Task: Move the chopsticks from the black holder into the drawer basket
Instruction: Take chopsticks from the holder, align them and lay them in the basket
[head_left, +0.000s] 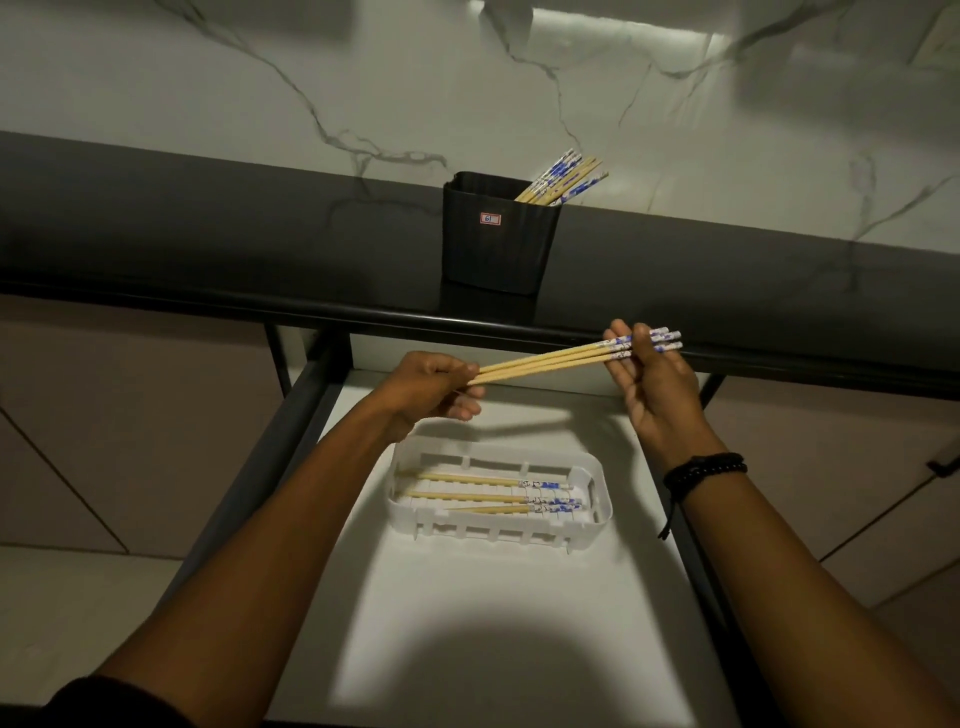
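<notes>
Chopsticks (550, 358): you're holding a small bundle, approx level, w/ both hands, above the open drawer and behind the white basket (597, 480). Left hand (431, 387) is pinching the bare tips, fingers clenched on them; right hand (652, 384) is gripping the blue-patterned ends. Two-ended hold is prob keeping the sticks parallel so they're dropping in lengthwise, matching the ones already lying in the basket (488, 491). More are leaning in the black holder (501, 234) on the surface, so task is partway. Room: basket is sitting mid-drawer, open from above; nothing is blocking a straight lowering. Watch the basket's short end walls & the surface edge (363, 317) just behind your hands.
</notes>
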